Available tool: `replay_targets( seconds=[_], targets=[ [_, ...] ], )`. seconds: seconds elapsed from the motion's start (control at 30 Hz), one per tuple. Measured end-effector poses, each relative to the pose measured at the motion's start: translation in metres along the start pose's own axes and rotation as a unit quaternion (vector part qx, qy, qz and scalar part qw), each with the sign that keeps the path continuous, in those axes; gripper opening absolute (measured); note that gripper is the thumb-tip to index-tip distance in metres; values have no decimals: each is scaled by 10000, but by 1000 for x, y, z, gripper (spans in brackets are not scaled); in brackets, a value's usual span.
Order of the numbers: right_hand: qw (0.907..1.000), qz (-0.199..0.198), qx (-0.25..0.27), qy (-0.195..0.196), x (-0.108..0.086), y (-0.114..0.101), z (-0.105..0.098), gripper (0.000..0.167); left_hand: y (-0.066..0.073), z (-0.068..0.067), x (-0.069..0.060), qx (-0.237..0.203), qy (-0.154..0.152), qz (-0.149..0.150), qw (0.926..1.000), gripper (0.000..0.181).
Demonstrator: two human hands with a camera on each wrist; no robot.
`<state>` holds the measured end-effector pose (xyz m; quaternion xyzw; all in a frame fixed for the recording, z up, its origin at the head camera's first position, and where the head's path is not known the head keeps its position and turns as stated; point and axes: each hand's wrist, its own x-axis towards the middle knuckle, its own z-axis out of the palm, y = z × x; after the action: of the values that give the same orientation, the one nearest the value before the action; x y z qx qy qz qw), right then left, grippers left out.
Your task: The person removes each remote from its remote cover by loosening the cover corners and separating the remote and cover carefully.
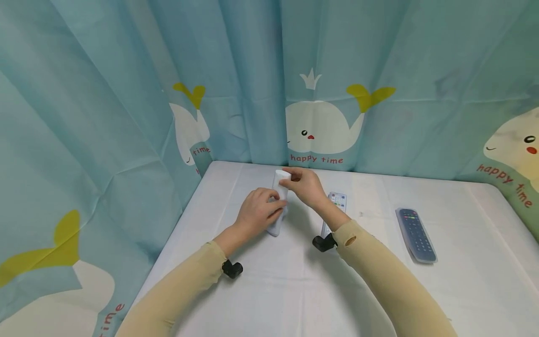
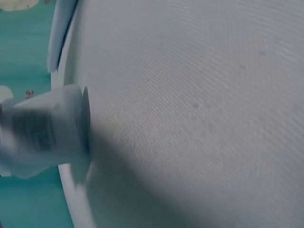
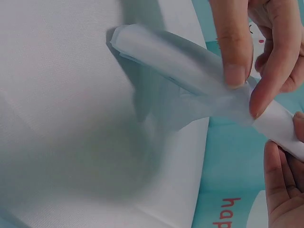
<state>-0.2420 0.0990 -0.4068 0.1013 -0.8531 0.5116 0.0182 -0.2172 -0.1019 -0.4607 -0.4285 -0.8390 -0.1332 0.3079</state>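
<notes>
A white, elongated item in a loose translucent cover (image 1: 275, 228) stands tilted over the table's far left part. My left hand (image 1: 254, 213) pinches its middle between thumb and finger; in the right wrist view that left hand (image 3: 280, 42) presses the cover (image 3: 161, 54). Higher up, my right hand (image 1: 306, 187) grips the upper end, and its fingers (image 3: 280, 180) curl at the white end (image 3: 280, 126). A dark patch shows through the cover (image 2: 66, 123) in the left wrist view, where most of the left hand is out of sight.
A white remote (image 1: 338, 200) lies under the right forearm, partly hidden. Farther right lies a dark remote in a clear cover (image 1: 417, 235). Both are on the white-covered table (image 1: 269, 299). A blue curtain (image 1: 252, 70) with whale prints hangs behind and to the left.
</notes>
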Motion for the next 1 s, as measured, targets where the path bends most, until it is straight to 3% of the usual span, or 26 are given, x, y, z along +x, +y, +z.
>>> replay_targets(
  seconds=[0.27,0.4,0.7,1.0],
  targets=[
    [10000,-44,-17,69,0,-3,3,46,4,3,6,800,271,277,9960,8],
    [9999,-89,74,-4,1,-4,6,45,6,5,7,1053,414,256,9932,6],
    [9995,-273,141,-65,0,-7,10,44,13,8,5,1121,175,27,9935,12],
    [9993,-356,38,-70,0,-4,9,42,19,13,-6,888,50,313,9955,8]
  ],
)
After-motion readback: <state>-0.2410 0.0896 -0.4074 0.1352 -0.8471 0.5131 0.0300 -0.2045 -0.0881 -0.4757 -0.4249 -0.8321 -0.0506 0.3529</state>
